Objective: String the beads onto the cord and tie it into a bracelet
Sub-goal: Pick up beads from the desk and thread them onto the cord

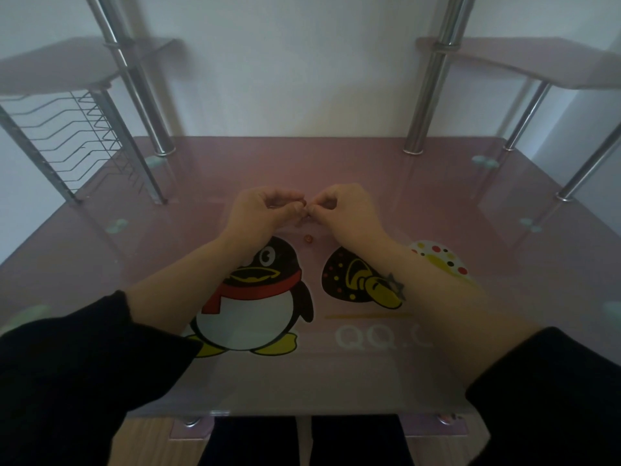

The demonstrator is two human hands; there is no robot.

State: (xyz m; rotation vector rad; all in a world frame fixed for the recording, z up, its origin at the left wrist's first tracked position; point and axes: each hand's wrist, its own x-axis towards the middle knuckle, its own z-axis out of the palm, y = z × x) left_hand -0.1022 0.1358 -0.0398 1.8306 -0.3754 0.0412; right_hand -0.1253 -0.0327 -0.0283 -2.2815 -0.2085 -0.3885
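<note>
Leftmost, a wire rack stood at the far corner of the desk, well apart from the work. Next, the left hand was raised over the middle of the desk, fingers curled in and thumb closed narrowly against them. It pinched something too small to make out, most likely the cord. Neither the cord nor any strung beads could be told apart from the skin at that spot.

Just below where the two hands met, a single red bead lay loose on the glass, beside the head of the penguin print. It touched neither hand.

To its right, the right hand mirrored the left, with fingers bent and tips pressed tight to the left hand's tips. Again, what they held was hidden. I judged that this was either threading or knotting, but I could not tell which.

Several things could go wrong from there. The glass looked smooth, so a nudge from a lowered wrist could send the bead rolling towards the near edge and onto the floor. If either pinch slackened, the cord end could slip free, and any beads already on it might slide off. With the tips packed so closely, the cord end was also hidden from the person, so a bead hole could easily be missed.
</note>
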